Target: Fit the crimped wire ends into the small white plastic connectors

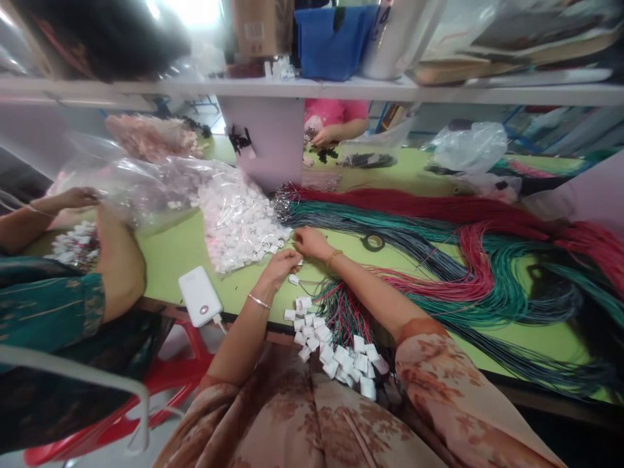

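My left hand [283, 268] is closed in a pinch on a small white plastic connector [299, 262], mostly covered by the fingers. Just beyond it, my right hand [313, 244] has its fingertips pressed together on what looks like a thin wire, its end too small to see clearly. Another white connector [293, 279] lies just below my left hand. Wires fitted with white connectors [336, 348] hang in a bunch over the table's front edge by my lap. A clear bag of loose white connectors [238, 224] lies left of my hands.
Long bundles of red wires [419, 205], green wires [507, 279] and black wires [414, 250] stretch across the green table [166, 250]. A tape roll [373, 242] and white power bank [199, 296] lie nearby. Co-workers sit left and opposite. A shelf [273, 89] crosses above.
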A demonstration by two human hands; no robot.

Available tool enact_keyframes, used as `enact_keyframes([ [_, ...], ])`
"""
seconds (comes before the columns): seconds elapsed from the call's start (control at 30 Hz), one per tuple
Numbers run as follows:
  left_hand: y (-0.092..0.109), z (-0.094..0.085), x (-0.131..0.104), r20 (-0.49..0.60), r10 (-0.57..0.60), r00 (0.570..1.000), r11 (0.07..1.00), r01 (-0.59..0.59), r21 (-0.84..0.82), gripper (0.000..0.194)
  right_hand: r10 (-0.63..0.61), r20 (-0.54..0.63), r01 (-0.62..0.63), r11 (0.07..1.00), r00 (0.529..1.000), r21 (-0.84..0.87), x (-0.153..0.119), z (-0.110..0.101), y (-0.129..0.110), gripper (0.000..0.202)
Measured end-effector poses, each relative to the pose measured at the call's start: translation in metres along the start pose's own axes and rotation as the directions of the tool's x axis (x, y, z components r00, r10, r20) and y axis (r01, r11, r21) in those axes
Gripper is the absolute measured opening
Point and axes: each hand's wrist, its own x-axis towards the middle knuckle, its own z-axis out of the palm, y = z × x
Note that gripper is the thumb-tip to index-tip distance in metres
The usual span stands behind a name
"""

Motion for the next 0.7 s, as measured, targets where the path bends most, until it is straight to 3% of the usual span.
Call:
enact_keyframes([
  [0.1,0.0,0.001,-0.001,0.008,0.022,1.0,1.0,-0.022,-0.02,0.014,-0.008,0.022,0.009,1.0,1.0,-0.016,0.005,0.006,-0.003,0.017],
  [0.2,0.0,0.003,-0.001,-0.007,0.087,0.996,0.993,-0.088,-0.085,0.015,-0.035,-0.024,0.04,0.97,0.999,0.242,-0.006,-0.001,0.008,0.015],
  [0.3,-0.001,0.006,0.0,-0.005,0.124,0.992,0.977,-0.123,-0.173,0.017,-0.056,-0.03,0.063,0.817,0.998,0.573,-0.028,-0.013,0.021,0.017],
  [0.37,-0.002,0.008,0.001,0.004,0.115,0.993,0.967,-0.111,-0.231,0.017,-0.048,-0.006,0.039,0.72,0.999,0.693,-0.043,-0.018,0.025,0.02],
  [0.47,-0.003,0.009,0.003,0.008,0.098,0.995,0.956,-0.092,-0.278,0.017,-0.008,0.005,0.002,0.685,1.0,0.729,-0.059,-0.018,0.023,0.024],
  [0.7,0.0,0.008,0.0,0.017,0.118,0.993,0.951,-0.108,-0.291,0.024,0.064,-0.071,0.001,0.738,0.995,0.675,-0.066,-0.014,0.019,0.022],
])
